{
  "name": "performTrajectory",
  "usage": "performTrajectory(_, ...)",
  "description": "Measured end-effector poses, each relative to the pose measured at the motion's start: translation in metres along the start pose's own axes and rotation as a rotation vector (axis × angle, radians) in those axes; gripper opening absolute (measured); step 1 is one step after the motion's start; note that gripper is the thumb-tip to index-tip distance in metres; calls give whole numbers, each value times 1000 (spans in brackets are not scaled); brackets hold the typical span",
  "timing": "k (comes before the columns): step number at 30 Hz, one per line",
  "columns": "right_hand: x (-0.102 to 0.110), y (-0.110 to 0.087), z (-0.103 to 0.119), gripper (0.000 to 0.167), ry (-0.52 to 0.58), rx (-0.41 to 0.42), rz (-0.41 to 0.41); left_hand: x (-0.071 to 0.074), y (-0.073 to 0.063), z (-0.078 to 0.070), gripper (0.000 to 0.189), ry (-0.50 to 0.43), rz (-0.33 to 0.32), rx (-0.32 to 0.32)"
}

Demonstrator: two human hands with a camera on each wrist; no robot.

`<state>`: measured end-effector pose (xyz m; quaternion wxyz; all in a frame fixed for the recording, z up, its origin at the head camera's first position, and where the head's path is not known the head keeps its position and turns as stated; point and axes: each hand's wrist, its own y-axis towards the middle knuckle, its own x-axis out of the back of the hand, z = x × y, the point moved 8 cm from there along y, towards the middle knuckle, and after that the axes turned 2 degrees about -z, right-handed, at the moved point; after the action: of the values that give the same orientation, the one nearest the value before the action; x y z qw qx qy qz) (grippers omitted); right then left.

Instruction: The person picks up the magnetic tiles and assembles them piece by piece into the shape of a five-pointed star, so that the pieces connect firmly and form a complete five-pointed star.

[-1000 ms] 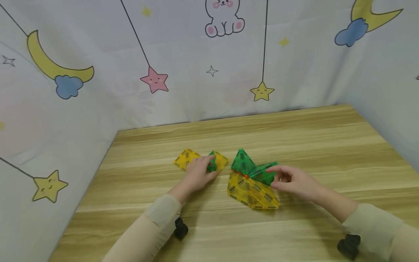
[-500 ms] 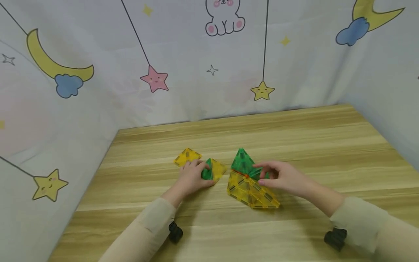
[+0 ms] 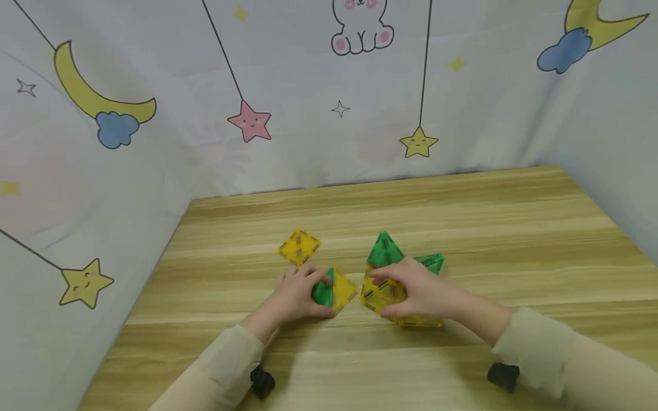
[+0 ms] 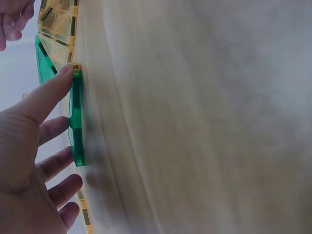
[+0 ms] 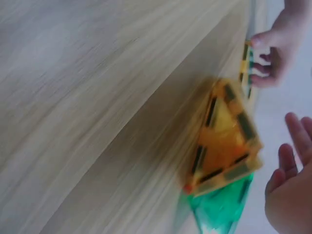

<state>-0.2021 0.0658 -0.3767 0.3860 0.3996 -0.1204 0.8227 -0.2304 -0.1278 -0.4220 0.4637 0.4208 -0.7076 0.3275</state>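
My left hand (image 3: 290,298) pinches a flat piece made of a green triangular magnetic tile (image 3: 323,293) and a yellow one (image 3: 344,290). In the left wrist view the thumb lies at its yellow corner and fingertips touch the green tile (image 4: 76,117). Over a larger build of yellow magnetic tiles (image 3: 379,297) hovers my right hand (image 3: 424,290), its fingers loosely bent. Green tiles (image 3: 384,251) stand up at the back of that build, and another green part (image 3: 435,264) sticks out right. The right wrist view shows the right hand (image 5: 292,187) apart from the yellow tiles (image 5: 224,141).
A yellow diamond of two tiles (image 3: 299,247) lies flat behind the left hand. All of it rests on a wood-grain table (image 3: 247,222). A printed white cloth (image 3: 298,160) hangs along the table's back and sides.
My left hand has drawn the green and yellow piece toward me, away from the yellow diamond. The right hand has moved left from the green right-hand part to above the yellow tiles.
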Motion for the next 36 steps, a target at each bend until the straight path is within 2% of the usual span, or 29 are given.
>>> performTrajectory(6,-9,4,17,59,-60,26,-13,-4,-12,-3,49,23,24,-36)
performTrajectory(12,-21,4,28,58,-13,22,6,-4,-23,-10,49,26,44,-88)
performTrajectory(18,-40,9,33,58,41,-50,12,-4,-30,-11,49,38,48,-105)
performTrajectory(23,-56,15,30,58,45,-114,-12,-3,-33,-8,49,31,45,-109)
performTrajectory(27,-66,20,23,56,35,-165,-20,-4,-33,-6,52,-6,59,-127)
performTrajectory(32,-75,24,15,58,29,-201,-7,-5,-32,0,71,-136,93,-150)
performTrajectory(36,-80,29,14,59,2,-213,11,-3,-33,5,79,-141,103,-184)
